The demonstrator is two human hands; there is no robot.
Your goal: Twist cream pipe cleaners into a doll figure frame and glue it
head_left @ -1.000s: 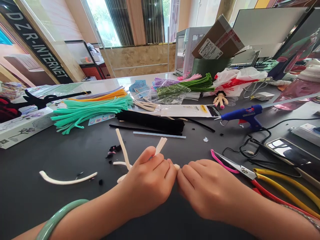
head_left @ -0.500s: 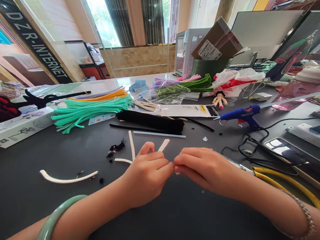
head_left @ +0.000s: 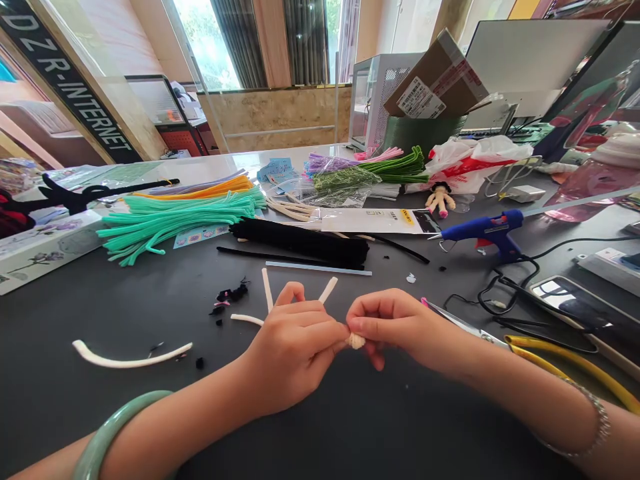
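Observation:
My left hand [head_left: 295,347] is closed round a bunch of cream pipe cleaners [head_left: 267,291], whose free ends stick out past my fingers toward the back. My right hand [head_left: 395,327] pinches the small coiled cream end [head_left: 357,341] of the same bunch, right against my left fingertips. Both hands hover just above the dark table [head_left: 150,300], near its front edge. A green bangle [head_left: 107,437] sits on my left wrist and a beaded bracelet [head_left: 597,427] on my right.
A loose cream pipe cleaner [head_left: 131,360] lies at left. Behind are mint [head_left: 175,220] and black [head_left: 300,241] pipe cleaner bundles and a clear glue stick [head_left: 318,269]. At right lie scissors [head_left: 480,333], yellow-handled pliers [head_left: 570,363], a blue glue gun [head_left: 483,230], cables and a phone [head_left: 583,307].
My right hand has lifted and turned, so the coiled cream end now shows between its fingertips. The pipe cleaner ends in my left hand have swung more upright. The camera shifted slightly.

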